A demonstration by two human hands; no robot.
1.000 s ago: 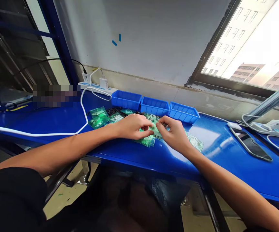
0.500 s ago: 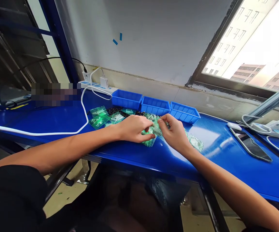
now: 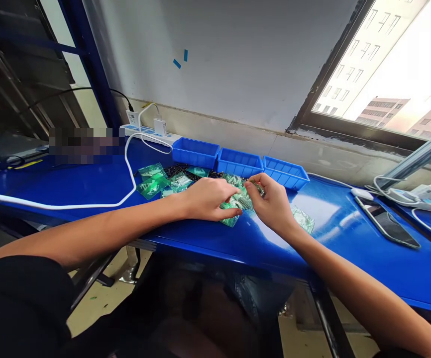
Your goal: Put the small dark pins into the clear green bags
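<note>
Several green plastic packets [image 3: 153,181] lie in a loose row on the blue table. My left hand [image 3: 215,200] is over the middle packets, thumb and forefinger spread apart, with a green packet [image 3: 231,219] beneath them. Just right of it, my right hand [image 3: 269,201] has its thumb and forefinger pinched together above another green packet [image 3: 242,200]; whatever is between the fingertips is too small to make out. One more packet [image 3: 302,219] rests beside my right wrist. Small black parts [image 3: 176,170] are heaped behind the packets.
Three blue bins [image 3: 195,152], [image 3: 240,163], [image 3: 285,173] stand along the wall. A white cable [image 3: 127,164] crosses the table at left from a power strip [image 3: 170,138]. A phone [image 3: 387,223] lies at right, near more cables and a sloping metal bar.
My right hand has shifted very slightly, its fingertips a little higher. My left hand stays almost in place.
</note>
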